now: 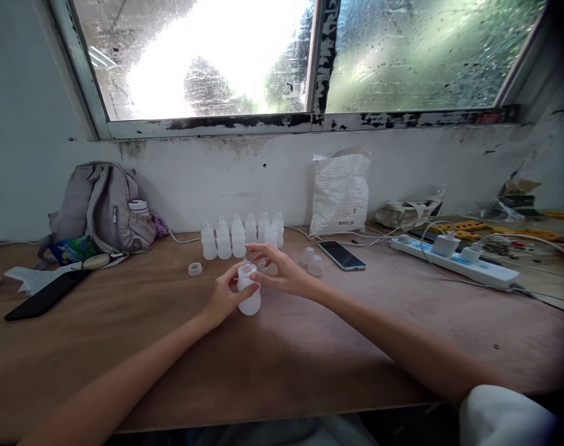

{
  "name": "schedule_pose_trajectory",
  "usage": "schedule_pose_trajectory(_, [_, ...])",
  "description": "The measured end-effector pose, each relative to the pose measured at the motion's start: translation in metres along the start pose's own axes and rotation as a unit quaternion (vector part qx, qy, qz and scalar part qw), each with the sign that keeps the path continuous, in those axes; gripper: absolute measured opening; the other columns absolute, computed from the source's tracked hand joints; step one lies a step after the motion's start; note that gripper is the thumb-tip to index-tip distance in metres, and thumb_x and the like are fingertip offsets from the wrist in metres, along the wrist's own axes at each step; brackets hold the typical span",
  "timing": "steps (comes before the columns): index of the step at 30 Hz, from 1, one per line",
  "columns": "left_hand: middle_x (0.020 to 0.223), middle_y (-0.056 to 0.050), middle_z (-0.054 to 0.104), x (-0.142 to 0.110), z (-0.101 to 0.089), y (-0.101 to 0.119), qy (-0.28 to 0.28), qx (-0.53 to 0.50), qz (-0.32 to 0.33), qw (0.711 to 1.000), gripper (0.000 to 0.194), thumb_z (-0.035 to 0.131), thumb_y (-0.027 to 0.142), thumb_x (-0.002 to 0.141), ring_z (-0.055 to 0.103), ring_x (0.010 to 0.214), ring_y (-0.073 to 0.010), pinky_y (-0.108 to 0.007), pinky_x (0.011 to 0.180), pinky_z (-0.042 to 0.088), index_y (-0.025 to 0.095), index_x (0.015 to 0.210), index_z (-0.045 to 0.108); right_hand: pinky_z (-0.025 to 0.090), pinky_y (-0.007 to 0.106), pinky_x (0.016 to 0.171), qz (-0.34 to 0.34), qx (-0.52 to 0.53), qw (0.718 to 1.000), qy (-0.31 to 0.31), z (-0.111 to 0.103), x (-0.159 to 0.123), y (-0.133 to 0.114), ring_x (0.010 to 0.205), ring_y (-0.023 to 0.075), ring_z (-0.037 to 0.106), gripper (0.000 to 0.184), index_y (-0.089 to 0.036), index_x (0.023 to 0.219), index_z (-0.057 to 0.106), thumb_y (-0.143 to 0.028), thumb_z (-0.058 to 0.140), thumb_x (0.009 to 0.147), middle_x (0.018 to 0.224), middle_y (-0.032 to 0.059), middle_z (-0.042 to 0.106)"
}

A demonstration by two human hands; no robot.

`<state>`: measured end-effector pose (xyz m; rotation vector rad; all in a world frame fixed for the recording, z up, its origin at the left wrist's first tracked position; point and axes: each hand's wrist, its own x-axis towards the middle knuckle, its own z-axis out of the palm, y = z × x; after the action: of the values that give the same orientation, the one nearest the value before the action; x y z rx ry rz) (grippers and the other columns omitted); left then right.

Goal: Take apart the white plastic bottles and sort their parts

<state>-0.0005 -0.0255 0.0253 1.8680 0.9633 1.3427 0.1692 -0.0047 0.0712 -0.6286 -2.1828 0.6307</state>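
A frosted baby bottle (249,304) with a clear nipple stands upright near the middle of the wooden table. My left hand (222,298) is wrapped round its left side, thumb across the front. From the right, my right hand (285,272) has its thumb at the bottle's collar, with the index finger stretched above the nipple; its other fingers are partly hidden. Behind both hands, several similar bottles (223,243) stand in rows by the wall. A loose collar ring (195,268) lies to the left. Two clear domed caps (315,266) sit to the right.
A phone (342,254), a power strip (453,261) and trailing cables lie to the right. Against the wall leans a white bag (340,195). On the left are a grey backpack (100,207) and a black flat object (49,296). The table's front edge (263,421) is close.
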Motion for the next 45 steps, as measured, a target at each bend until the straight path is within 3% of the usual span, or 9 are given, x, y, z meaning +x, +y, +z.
schedule_pose_trajectory(5, [0.091, -0.004, 0.060, -0.002, 0.000, -0.008, -0.053, -0.002, -0.018, 0.998, 0.040, 0.065, 0.034, 0.065, 0.054, 0.085, -0.0191, -0.029, 0.073, 0.043, 0.016, 0.099, 0.054, 0.044, 0.030, 0.071, 0.023, -0.046, 0.998, 0.024, 0.006, 0.000, -0.013, 0.080, 0.0168, 0.054, 0.030, -0.021, 0.094, 0.059, -0.035, 0.064, 0.068, 0.092, 0.0053, 0.057])
schedule_pose_trajectory(8, [0.091, -0.006, 0.061, -0.004, -0.001, -0.015, -0.154, 0.011, -0.066, 0.986, 0.048, 0.071, 0.033, 0.057, 0.055, 0.083, -0.0210, -0.032, 0.072, 0.044, 0.015, 0.099, 0.056, 0.045, 0.029, 0.068, 0.055, 0.048, 0.997, -0.015, 0.003, 0.001, -0.011, 0.076, 0.0155, 0.056, 0.030, -0.018, 0.092, 0.056, -0.034, 0.064, 0.068, 0.085, 0.0031, 0.060])
schedule_pose_trajectory(11, [0.082, -0.006, 0.062, -0.004, -0.001, -0.016, -0.203, -0.007, -0.122, 0.971, 0.033, 0.067, 0.033, 0.061, 0.056, 0.077, -0.0199, -0.031, 0.068, 0.044, 0.013, 0.086, 0.060, 0.045, 0.029, 0.074, 0.065, 0.172, 0.982, -0.051, -0.003, 0.002, -0.004, 0.084, 0.0159, 0.056, 0.032, -0.017, 0.095, 0.055, -0.033, 0.064, 0.068, 0.091, 0.0039, 0.060])
schedule_pose_trajectory(22, [0.062, -0.005, 0.058, -0.011, -0.001, -0.013, -0.195, -0.254, -0.210, 0.924, 0.019, 0.057, 0.024, 0.059, 0.052, 0.053, -0.0142, -0.025, 0.051, 0.040, 0.010, 0.072, 0.057, 0.039, 0.033, 0.087, 0.159, 0.438, 0.880, -0.091, -0.006, 0.001, 0.005, 0.102, 0.0183, 0.052, 0.037, -0.018, 0.106, 0.053, -0.026, 0.063, 0.071, 0.109, 0.0085, 0.056])
schedule_pose_trajectory(29, [0.062, -0.005, 0.059, -0.011, 0.001, -0.012, -0.184, -0.234, -0.214, 0.930, 0.019, 0.058, 0.024, 0.059, 0.052, 0.053, -0.0138, -0.024, 0.050, 0.038, 0.010, 0.072, 0.057, 0.042, 0.030, 0.078, 0.196, 0.355, 0.911, -0.071, -0.003, 0.003, 0.009, 0.089, 0.0165, 0.055, 0.039, -0.015, 0.105, 0.057, -0.029, 0.065, 0.069, 0.094, 0.0059, 0.061])
schedule_pose_trajectory(35, [0.061, -0.003, 0.057, -0.009, 0.000, -0.015, -0.118, -0.226, -0.193, 0.947, 0.018, 0.057, 0.027, 0.062, 0.051, 0.052, -0.0127, -0.023, 0.049, 0.036, 0.011, 0.070, 0.056, 0.040, 0.031, 0.085, 0.182, 0.443, 0.874, -0.079, 0.000, 0.004, 0.005, 0.096, 0.0170, 0.054, 0.033, -0.016, 0.107, 0.057, -0.024, 0.055, 0.076, 0.105, 0.0078, 0.059])
schedule_pose_trajectory(39, [0.062, -0.004, 0.057, -0.009, 0.000, -0.016, -0.081, -0.209, -0.188, 0.956, 0.019, 0.058, 0.028, 0.061, 0.051, 0.054, -0.0132, -0.024, 0.051, 0.038, 0.011, 0.070, 0.055, 0.041, 0.034, 0.084, 0.202, 0.433, 0.877, -0.041, -0.005, 0.004, 0.014, 0.089, 0.0174, 0.058, 0.031, -0.014, 0.102, 0.060, -0.019, 0.058, 0.071, 0.097, 0.0082, 0.063])
schedule_pose_trajectory(42, [0.064, -0.004, 0.058, -0.009, 0.000, -0.015, -0.092, -0.217, -0.195, 0.952, 0.021, 0.058, 0.028, 0.062, 0.052, 0.056, -0.0135, -0.024, 0.052, 0.038, 0.011, 0.074, 0.056, 0.044, 0.033, 0.079, 0.207, 0.408, 0.889, 0.015, -0.008, 0.004, 0.021, 0.079, 0.0158, 0.059, 0.024, -0.013, 0.093, 0.063, -0.022, 0.060, 0.071, 0.087, 0.0070, 0.064])
schedule_pose_trajectory(45, [0.063, -0.004, 0.058, -0.011, 0.001, -0.012, -0.122, -0.213, -0.199, 0.949, 0.020, 0.059, 0.027, 0.062, 0.052, 0.054, -0.0129, -0.023, 0.050, 0.037, 0.011, 0.073, 0.056, 0.044, 0.032, 0.079, 0.197, 0.413, 0.889, -0.005, -0.007, 0.004, 0.018, 0.089, 0.0169, 0.056, 0.029, -0.016, 0.098, 0.061, -0.024, 0.061, 0.070, 0.099, 0.0068, 0.061])
